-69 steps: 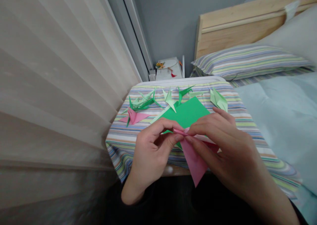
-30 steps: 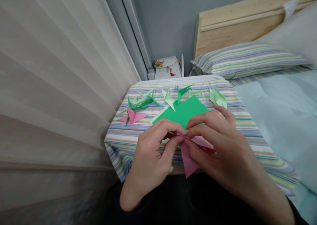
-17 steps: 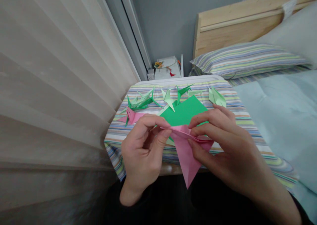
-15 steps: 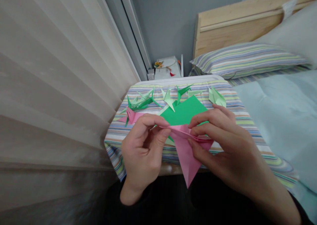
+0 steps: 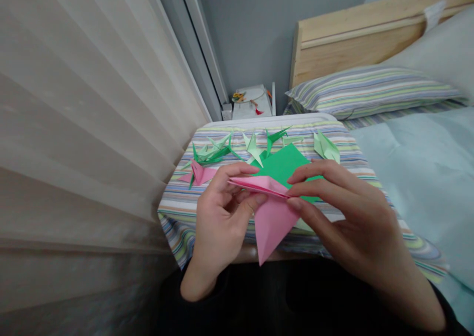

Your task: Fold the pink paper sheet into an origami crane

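Origami paper (image 5: 272,222), pink and creased, sat between the two hands in the head view. Its folded band ran nearly left to right, dipping slightly toward the right, while a triangular flap hung below it, its point toward the person and closer under the left hand. The right hand (image 5: 351,217) pinched the band's right end firmly between thumb and fingers. The left hand (image 5: 222,217) stood partly open, its thumb against the band near the left end; whether it gripped, I could not tell. Beyond them, on a striped cloth cover (image 5: 174,203), lay a green paper square (image 5: 285,166), a pink paper crane (image 5: 198,174) and a pale green paper crane (image 5: 326,147).
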